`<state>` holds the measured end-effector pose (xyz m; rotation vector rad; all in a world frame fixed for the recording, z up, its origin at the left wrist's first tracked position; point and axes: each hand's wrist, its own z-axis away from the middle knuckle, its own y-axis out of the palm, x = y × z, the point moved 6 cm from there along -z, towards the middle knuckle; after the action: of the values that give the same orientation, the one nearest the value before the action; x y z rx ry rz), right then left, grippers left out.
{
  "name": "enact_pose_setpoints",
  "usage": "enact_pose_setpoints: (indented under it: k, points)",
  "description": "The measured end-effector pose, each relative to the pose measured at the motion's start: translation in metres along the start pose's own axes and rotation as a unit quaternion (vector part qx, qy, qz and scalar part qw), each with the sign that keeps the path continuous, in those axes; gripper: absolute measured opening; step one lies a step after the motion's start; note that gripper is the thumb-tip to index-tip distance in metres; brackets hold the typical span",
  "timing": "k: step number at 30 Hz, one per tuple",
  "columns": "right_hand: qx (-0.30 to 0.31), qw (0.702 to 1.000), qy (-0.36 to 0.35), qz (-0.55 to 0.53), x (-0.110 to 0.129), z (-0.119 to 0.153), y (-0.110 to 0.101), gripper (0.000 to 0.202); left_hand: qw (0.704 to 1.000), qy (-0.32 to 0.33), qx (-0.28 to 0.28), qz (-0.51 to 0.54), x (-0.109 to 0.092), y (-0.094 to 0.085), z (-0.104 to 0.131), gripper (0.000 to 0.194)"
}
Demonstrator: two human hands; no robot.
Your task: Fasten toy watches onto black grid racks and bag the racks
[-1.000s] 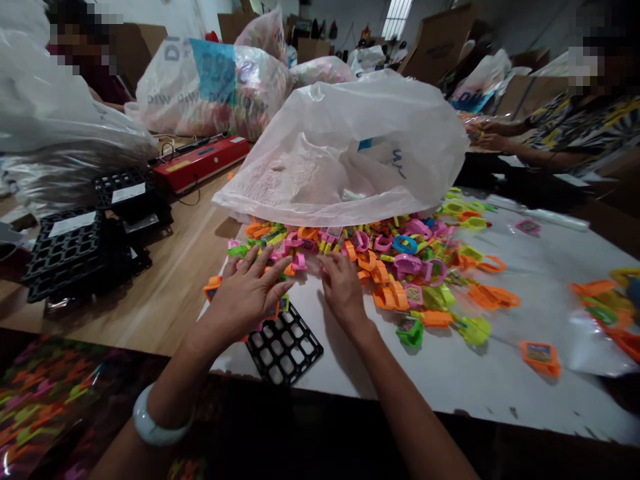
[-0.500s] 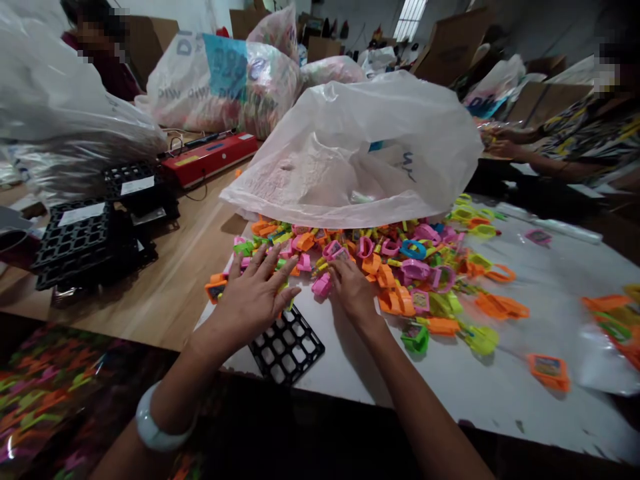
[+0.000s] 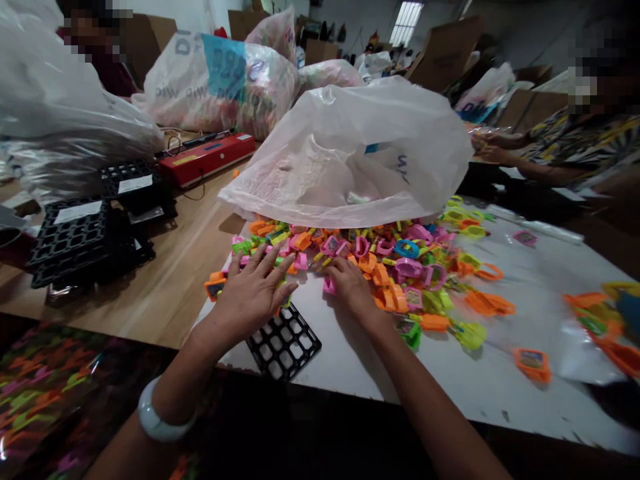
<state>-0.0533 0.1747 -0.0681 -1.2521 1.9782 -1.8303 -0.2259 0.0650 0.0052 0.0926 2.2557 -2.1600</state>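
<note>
A heap of colourful plastic toy watches [image 3: 383,275] in orange, pink, green and yellow spills over the white tabletop. My left hand [image 3: 257,283] lies with fingers spread over the heap's left edge, palm down. Under its thumb side, a black grid tray [image 3: 284,343] with open cells rests near the table edge. My right hand [image 3: 350,283] reaches into the front of the heap, fingers curled together at the tips; whatever is between them is hidden. A pink toy watch [image 3: 329,286] lies beside its thumb, partly covered.
A large translucent plastic bag [image 3: 350,153] lies behind the heap. Black trays [image 3: 70,230] are stacked on the wooden table at left, near a red sealing machine [image 3: 207,160]. A bag of watches [image 3: 603,333] lies at right. Co-workers sit at far left and right.
The view has shifted slightly. My right hand has moved a little over the pink toy watch, which is now more covered. My left hand stays spread in place.
</note>
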Motion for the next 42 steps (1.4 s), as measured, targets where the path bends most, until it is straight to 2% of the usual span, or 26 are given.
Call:
enact_pose_setpoints:
  k: [3, 5, 8, 10, 13, 15, 16, 18, 20, 22, 23, 24, 28, 29, 33, 34, 36, 39, 42]
  points:
    - [-0.009, 0.997, 0.008, -0.072, 0.000, 0.000, -0.001, 0.018, 1.000, 0.004, 0.005, 0.000, 0.000, 0.000, 0.001, 0.059]
    - [0.017, 0.994, 0.003, -0.108, 0.003, 0.003, 0.003, 0.014, 1.000, 0.008, 0.013, -0.002, -0.001, 0.000, 0.002, 0.058]
    - [0.080, 0.990, 0.014, -0.111, 0.004, 0.011, 0.010, 0.013, 1.000, 0.003, 0.014, -0.005, 0.000, -0.001, 0.001, 0.058]
    - [0.095, 0.991, 0.055, -0.079, -0.001, 0.017, 0.012, 0.009, 1.000, -0.001, 0.012, -0.006, 0.000, -0.001, 0.001, 0.058]
    - [0.090, 0.990, 0.104, -0.027, -0.007, 0.026, 0.008, 0.008, 1.000, 0.004, 0.007, -0.003, 0.000, 0.000, 0.001, 0.058]
    - [0.076, 0.989, 0.107, -0.064, -0.003, 0.029, 0.008, 0.009, 1.000, 0.007, 0.005, 0.000, 0.000, 0.000, 0.002, 0.056]
    - [0.067, 0.984, 0.113, -0.118, 0.001, 0.030, 0.009, 0.008, 1.000, 0.007, 0.004, 0.002, 0.000, 0.000, 0.002, 0.055]
    - [0.054, 0.946, 0.147, -0.284, 0.011, 0.029, 0.020, 0.011, 1.000, 0.006, 0.001, 0.005, 0.000, 0.000, 0.002, 0.053]
    - [0.048, 0.872, 0.181, -0.452, 0.025, 0.025, 0.038, 0.023, 1.000, 0.007, -0.001, 0.005, 0.000, -0.001, 0.002, 0.052]
    - [0.048, 0.813, 0.189, -0.549, 0.038, 0.017, 0.056, 0.031, 1.000, 0.009, -0.001, 0.001, 0.000, -0.001, 0.002, 0.052]
    - [0.047, 0.802, 0.185, -0.566, 0.043, 0.013, 0.063, 0.032, 1.000, 0.010, 0.001, -0.001, 0.000, -0.001, 0.002, 0.052]
    - [0.039, 0.804, 0.181, -0.565, 0.045, 0.010, 0.067, 0.031, 1.000, 0.011, 0.004, -0.002, 0.000, -0.001, 0.002, 0.052]
    - [-0.022, 0.861, 0.167, -0.479, 0.038, 0.010, 0.065, 0.025, 1.000, 0.010, 0.010, 0.002, 0.000, 0.000, 0.002, 0.052]
    - [-0.028, 0.862, 0.170, -0.478, 0.037, 0.011, 0.064, 0.024, 1.000, 0.009, 0.007, 0.003, -0.001, 0.000, 0.002, 0.052]
    - [0.007, 0.812, 0.186, -0.553, 0.040, 0.015, 0.068, 0.029, 1.000, 0.009, -0.009, -0.005, -0.001, -0.001, 0.001, 0.051]
    - [0.014, 0.812, 0.182, -0.554, 0.041, 0.015, 0.069, 0.030, 1.000, 0.008, -0.009, -0.007, 0.000, 0.000, 0.001, 0.051]
    - [0.010, 0.842, 0.161, -0.515, 0.043, 0.014, 0.069, 0.026, 1.000, 0.008, -0.005, -0.008, 0.000, 0.001, 0.001, 0.051]
    - [-0.016, 0.908, 0.075, -0.413, 0.049, 0.012, 0.062, 0.016, 1.000, 0.019, -0.006, -0.012, -0.001, 0.002, 0.001, 0.053]
    - [-0.017, 0.937, -0.020, -0.348, 0.061, 0.011, 0.057, 0.021, 0.999, 0.027, -0.022, -0.019, -0.001, 0.002, 0.001, 0.055]
